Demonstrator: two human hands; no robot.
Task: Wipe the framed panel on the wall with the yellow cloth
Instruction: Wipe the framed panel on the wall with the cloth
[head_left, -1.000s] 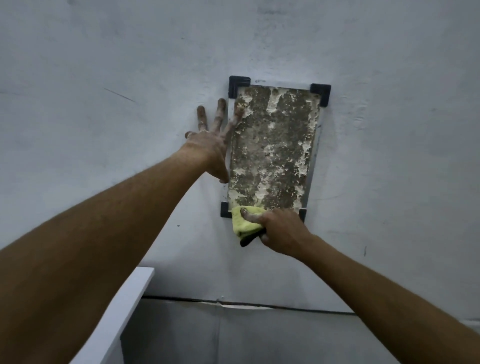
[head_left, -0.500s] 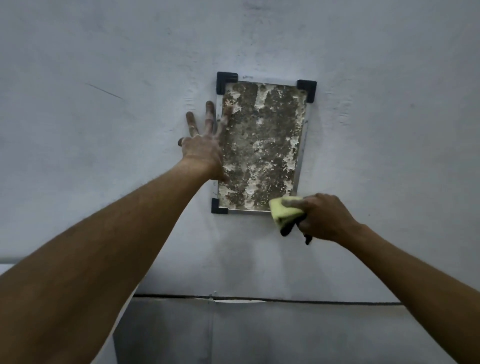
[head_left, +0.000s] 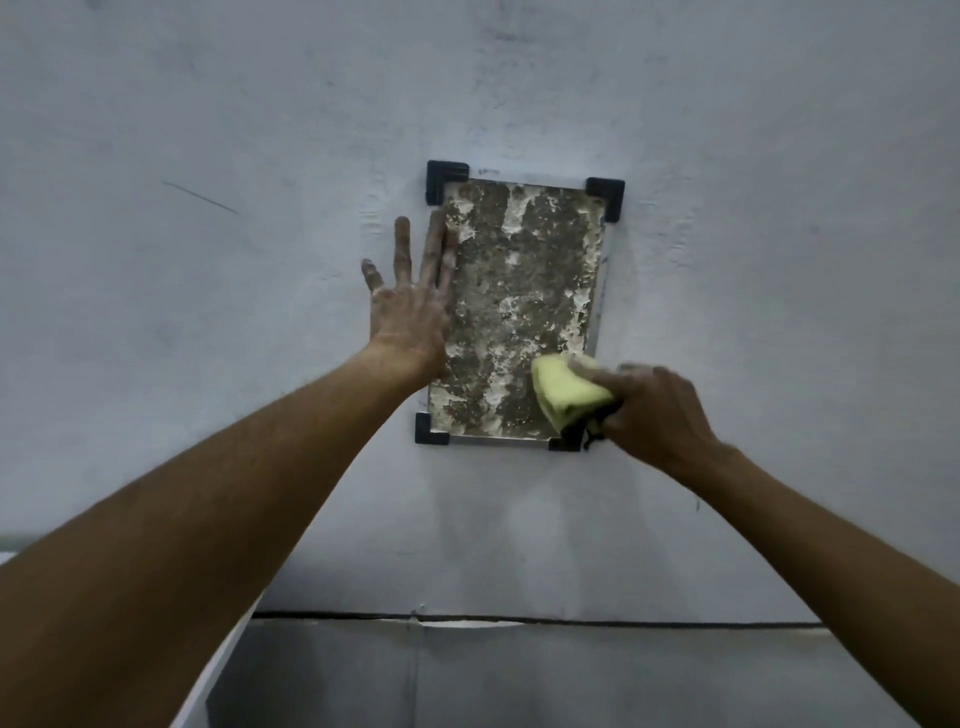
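Note:
The framed panel (head_left: 519, 291) hangs on a pale wall, its surface blotchy brown and white, with black corner pieces and a thin metal frame. My left hand (head_left: 410, 301) lies flat with fingers spread against the wall and the panel's left edge. My right hand (head_left: 654, 410) grips the bunched yellow cloth (head_left: 566, 392) and presses it on the panel's lower right corner, hiding most of that corner piece. A dark bit of fabric hangs under the cloth.
The pale wall (head_left: 779, 260) surrounds the panel. A dark horizontal seam (head_left: 519, 619) runs across below, with a greyer band under it. A white ledge edge (head_left: 228, 654) shows at lower left beside my left forearm.
My right hand carried the cloth from the panel's lower left corner across to the lower right, then slightly up onto the panel. My left hand stayed on the left edge.

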